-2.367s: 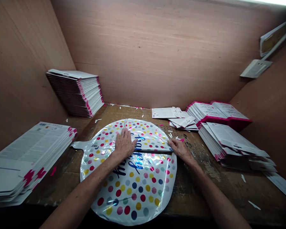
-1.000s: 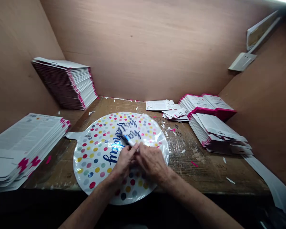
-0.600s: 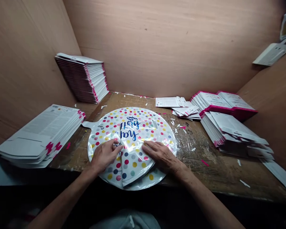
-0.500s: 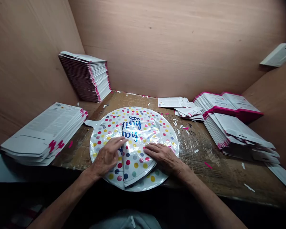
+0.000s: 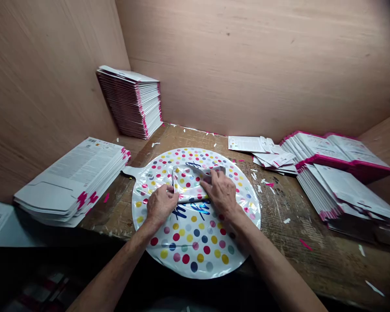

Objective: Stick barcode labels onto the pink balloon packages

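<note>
At 6 o'clock on the table [image 5: 279, 219], a round dotted foil balloon [image 5: 195, 242] lies flat beneath a folded foil piece [image 5: 186, 184]. Left hand [image 5: 160, 203] pinches the piece's 9 o'clock edge; right hand [image 5: 223, 193] grips its 3 o'clock end. Step judged: folding; next move calls for aligned edges, firm crease. Beyond: card stacks at 9 [image 5: 61, 173] and 11 o'clock [image 5: 126, 102].

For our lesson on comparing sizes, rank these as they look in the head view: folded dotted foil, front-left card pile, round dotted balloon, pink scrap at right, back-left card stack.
Round dotted balloon
Front-left card pile, though it is probably nearer the camera
Back-left card stack
Folded dotted foil
Pink scrap
</note>
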Available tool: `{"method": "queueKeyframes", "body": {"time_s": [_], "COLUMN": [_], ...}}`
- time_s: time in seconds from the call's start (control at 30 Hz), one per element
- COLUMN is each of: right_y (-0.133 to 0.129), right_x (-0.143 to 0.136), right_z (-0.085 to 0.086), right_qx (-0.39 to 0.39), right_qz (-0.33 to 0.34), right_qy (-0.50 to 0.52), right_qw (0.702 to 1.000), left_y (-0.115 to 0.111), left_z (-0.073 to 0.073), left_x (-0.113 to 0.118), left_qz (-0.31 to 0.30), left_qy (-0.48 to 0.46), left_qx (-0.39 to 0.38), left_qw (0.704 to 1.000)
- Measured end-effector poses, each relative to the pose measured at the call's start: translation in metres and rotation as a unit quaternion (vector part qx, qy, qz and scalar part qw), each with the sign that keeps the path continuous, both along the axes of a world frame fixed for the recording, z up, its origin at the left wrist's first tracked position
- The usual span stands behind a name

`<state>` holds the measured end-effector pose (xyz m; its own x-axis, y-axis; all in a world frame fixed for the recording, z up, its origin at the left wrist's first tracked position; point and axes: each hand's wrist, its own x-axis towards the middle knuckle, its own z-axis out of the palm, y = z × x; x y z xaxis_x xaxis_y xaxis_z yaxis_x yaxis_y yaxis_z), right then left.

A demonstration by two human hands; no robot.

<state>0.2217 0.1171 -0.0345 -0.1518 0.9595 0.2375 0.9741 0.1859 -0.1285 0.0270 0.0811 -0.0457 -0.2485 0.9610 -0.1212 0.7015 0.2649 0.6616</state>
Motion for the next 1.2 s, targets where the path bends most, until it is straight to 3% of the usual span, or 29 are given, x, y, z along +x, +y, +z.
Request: {"method": "queueKeyframes", "body": {"time_s": [0.07,0.13,0.27,0.37,0.43,0.5,0.57,0.63,0.8,0.93,1.03,1.1,1.2], "right_y": [-0.015,-0.025,-0.027,-0.034,-0.047,-0.062,-0.074,-0.078,-0.075,-0.075,-0.070,-0.061,-0.044], "right_x": [-0.013,-0.030,-0.054,-0.038,-0.014,0.012,0.033,0.049,0.073,0.082,0.081,0.078,0.070], "right_z": [0.000,-0.003,-0.013,-0.011,-0.004,0.004,0.008,0.006,-0.012,-0.016,-0.015,-0.016,-0.019], "right_qx": [0.074,0.073,0.019,0.029,0.021,-0.003,-0.025,-0.030,-0.023,-0.024,-0.022,-0.014,-0.030], "right_qz": [0.118,0.218,0.244,0.312,0.389,0.449,0.473,0.470,0.431,0.407,0.376,0.277,0.044], "right_qy": [-0.021,-0.046,-0.113,-0.115,-0.097,-0.085,-0.080,-0.075,-0.009,0.035,0.102,0.185,0.270], "right_qw": [0.990,0.972,0.963,0.942,0.916,0.890,0.877,0.879,0.902,0.912,0.921,0.943,0.961], "left_y": [0.007,0.010,0.005,-0.007,-0.012,-0.011,-0.006,0.001,0.015,0.021,0.025,0.028,0.032], "left_z": [-0.003,-0.004,0.005,0.022,0.031,0.033,0.026,0.015,-0.005,-0.002,0.008,0.015,0.021], "left_x": [-0.003,-0.005,-0.012,-0.019,-0.022,-0.022,-0.020,-0.018,-0.016,-0.015,-0.015,-0.013,0.002], "left_qz": [0.010,0.007,-0.003,-0.021,-0.151,-0.353,-0.501,-0.556,-0.563,-0.584,-0.567,-0.540,-0.424], "left_qy": [-0.012,-0.018,-0.002,0.025,0.043,0.068,0.104,0.139,0.138,0.127,0.100,0.066,0.055], "left_qx": [-0.008,-0.006,0.016,0.077,0.182,0.250,0.224,0.173,0.163,0.182,0.164,0.138,0.063], "left_qw": [1.000,1.000,1.000,0.997,0.971,0.899,0.829,0.801,0.798,0.781,0.801,0.828,0.902]}}
